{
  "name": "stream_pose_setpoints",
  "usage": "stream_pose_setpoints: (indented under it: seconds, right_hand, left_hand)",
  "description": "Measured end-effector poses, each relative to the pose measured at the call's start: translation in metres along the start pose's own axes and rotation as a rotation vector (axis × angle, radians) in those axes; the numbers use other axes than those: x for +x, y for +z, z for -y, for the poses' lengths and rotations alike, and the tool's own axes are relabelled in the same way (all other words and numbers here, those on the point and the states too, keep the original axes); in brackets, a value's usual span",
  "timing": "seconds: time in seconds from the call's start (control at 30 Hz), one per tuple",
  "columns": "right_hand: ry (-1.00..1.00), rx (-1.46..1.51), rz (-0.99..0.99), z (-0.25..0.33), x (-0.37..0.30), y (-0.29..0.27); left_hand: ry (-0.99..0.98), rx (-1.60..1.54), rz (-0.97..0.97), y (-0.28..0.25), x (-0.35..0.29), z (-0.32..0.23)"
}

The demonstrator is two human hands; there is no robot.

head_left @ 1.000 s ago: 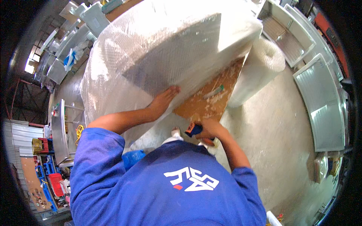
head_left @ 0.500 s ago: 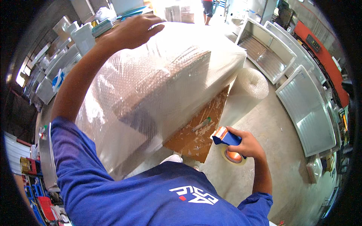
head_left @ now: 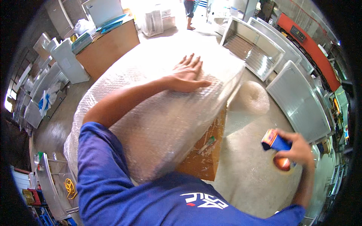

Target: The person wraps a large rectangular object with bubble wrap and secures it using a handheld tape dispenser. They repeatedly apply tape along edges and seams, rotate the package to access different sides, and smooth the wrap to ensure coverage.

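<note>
A large bulky item under bubble wrap [head_left: 158,124] fills the middle of the view; what it is underneath cannot be told. On its upper face my left hand [head_left: 188,77] lies flat, fingers spread. My right hand [head_left: 296,148], a little blurred, grips a blue and orange tape dispenser [head_left: 272,140] with a roll of tape in it, held out to the right over the floor. A thick bubble wrap roll [head_left: 250,98] stands at the item's right side. Below the wrapped item a brown board [head_left: 203,160] shows, with a small green-and-clear object [head_left: 208,144] on it.
Framed glass panels [head_left: 301,101] and an open white cabinet [head_left: 252,47] lean along the right. A brown box-like table [head_left: 109,49] stands at the far left. Yellow cord [head_left: 70,188] lies at the lower left. Another person [head_left: 189,13] stands far off.
My left hand has moved right and down onto the wrap's upper face. My right hand has swung out to the right with the tape dispenser.
</note>
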State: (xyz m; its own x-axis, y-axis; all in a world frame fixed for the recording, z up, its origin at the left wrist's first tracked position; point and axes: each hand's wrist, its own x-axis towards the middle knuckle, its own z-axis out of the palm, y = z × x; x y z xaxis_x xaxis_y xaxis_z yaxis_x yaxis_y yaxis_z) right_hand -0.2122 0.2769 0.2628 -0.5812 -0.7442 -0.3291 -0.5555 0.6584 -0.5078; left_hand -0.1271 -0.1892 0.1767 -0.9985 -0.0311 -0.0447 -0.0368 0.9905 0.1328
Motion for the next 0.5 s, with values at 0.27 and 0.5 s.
stream_pose_setpoints:
  seconds: [0.27, 0.5]
  right_hand:
    - [-0.269, -0.484, -0.056, 0.203, 0.176, -0.093]
    - [-0.910, -0.561, 0.349, 0.320, 0.346, -0.041]
  left_hand:
    - [0.228, -0.349, -0.779, -0.073, -0.095, 0.054]
    - [-0.205, -0.177, -0.536, -0.061, -0.100, 0.185]
